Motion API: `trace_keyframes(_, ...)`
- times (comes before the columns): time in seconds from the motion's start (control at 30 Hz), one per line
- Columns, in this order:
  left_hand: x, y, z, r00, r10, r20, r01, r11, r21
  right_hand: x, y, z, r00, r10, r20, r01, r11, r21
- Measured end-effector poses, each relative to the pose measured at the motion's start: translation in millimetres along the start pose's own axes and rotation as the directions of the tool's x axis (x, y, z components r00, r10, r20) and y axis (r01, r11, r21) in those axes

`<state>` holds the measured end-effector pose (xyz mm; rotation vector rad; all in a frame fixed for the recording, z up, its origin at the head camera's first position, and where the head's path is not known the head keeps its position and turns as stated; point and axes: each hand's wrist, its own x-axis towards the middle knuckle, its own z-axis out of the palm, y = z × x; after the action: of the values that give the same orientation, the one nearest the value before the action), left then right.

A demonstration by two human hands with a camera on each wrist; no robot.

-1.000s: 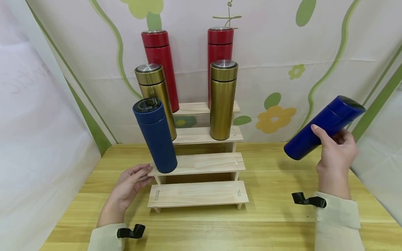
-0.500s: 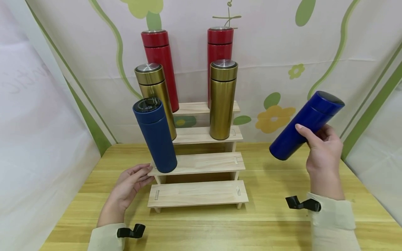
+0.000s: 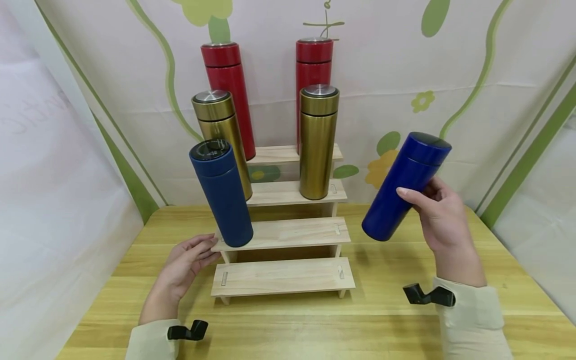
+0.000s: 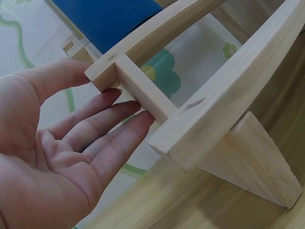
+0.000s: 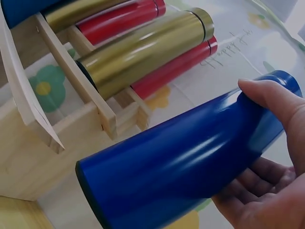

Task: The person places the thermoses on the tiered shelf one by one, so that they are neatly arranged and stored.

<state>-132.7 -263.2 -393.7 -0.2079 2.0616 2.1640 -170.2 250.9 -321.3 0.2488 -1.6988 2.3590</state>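
My right hand (image 3: 445,220) grips a glossy blue thermos bottle (image 3: 402,192), tilted with its dark lid up and to the right, off the right side of a stepped wooden stand (image 3: 288,277). In the right wrist view, the thumb lies along the upper side of the blue thermos bottle (image 5: 190,152) and the fingers curl beneath. My left hand (image 3: 189,262) holds the left end of the stand's second step from the front. In the left wrist view, the thumb touches the board's end (image 4: 102,74) and fingertips meet the support below. A matte blue thermos (image 3: 223,200) stands left on that step.
Two gold thermoses (image 3: 318,150) stand on the step behind, and two red thermoses (image 3: 227,80) on the top step. The stand sits on a wood-grain table (image 3: 288,330). A white flowered cloth (image 3: 378,60) hangs behind and at the sides.
My right hand has moved left toward the stand with the blue thermos bottle, which has turned more upright. My left hand stays in place on the stand.
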Motion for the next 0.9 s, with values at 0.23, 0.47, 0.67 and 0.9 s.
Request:
trace_keyframes(0.23, 0.1, -0.2, -0.5, 1.0, 0.004, 0.002, -0.004, 1.0, -0.006, -3, 2, 9, 0.999, 0.006, 0.039, -0.005, 0.999, -0.034)
trace_keyframes(0.47, 0.0, -0.5, -0.6, 1.0, -0.004, -0.001, 0.004, 1.0, 0.0, -7, 6, 24, 0.998, 0.021, 0.054, -0.016, 0.996, -0.084)
trace_keyframes(0.67, 1.2, 2.0, 0.7, 1.0, -0.003, 0.008, 0.003, 1.0, 0.002, -13, 1, 41, 0.999, -0.019, 0.051, 0.025, 0.991, -0.129)
trace_keyframes(0.9, -0.1, 1.3, 0.3, 1.0, -0.004, 0.002, 0.004, 1.0, -0.013, -12, -5, 72, 0.995, -0.027, 0.097, 0.045, 0.981, -0.187)
